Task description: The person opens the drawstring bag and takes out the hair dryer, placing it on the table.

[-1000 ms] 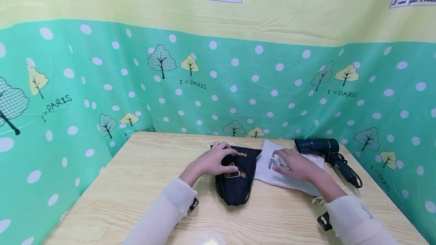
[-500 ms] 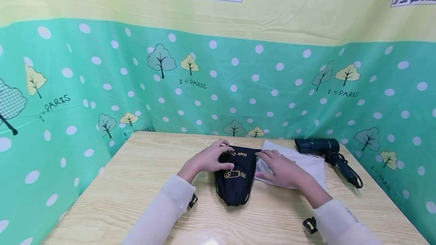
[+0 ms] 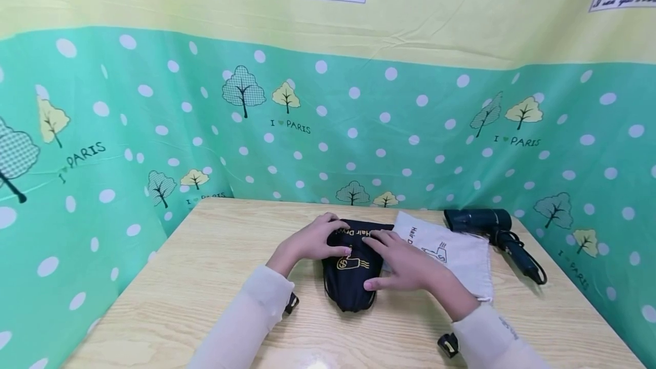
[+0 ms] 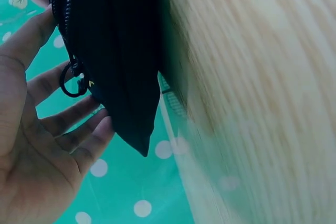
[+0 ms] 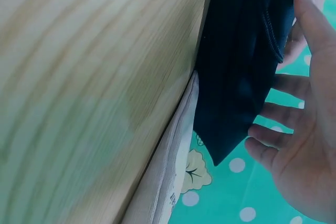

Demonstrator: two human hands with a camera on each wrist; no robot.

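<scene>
A black drawstring bag (image 3: 351, 289) with gold "Hair Dryer" print and a dryer drawing lies upside down to me at the table's middle. My left hand (image 3: 314, 239) rests along its left side, thumb and fingers spread. Over its right side lies my right hand (image 3: 407, 263), fingers extended onto the cloth. In the left wrist view, fingertips touch the black bag (image 4: 115, 51) beside its cord loop. The right wrist view has the black bag (image 5: 236, 72) against loosely spread fingers. What is inside the bag is hidden.
A white "Hair Dryer" bag (image 3: 461, 269) lies flat to the right, partly under my right forearm. A dark hair dryer (image 3: 479, 220) with its coiled cord (image 3: 528, 263) lies beyond it at the table's right edge. A patterned curtain (image 3: 328, 147) hangs behind.
My right hand has moved left from above the white bag onto the black bag. My left hand has stayed at the black bag's left side, shifting only slightly.
</scene>
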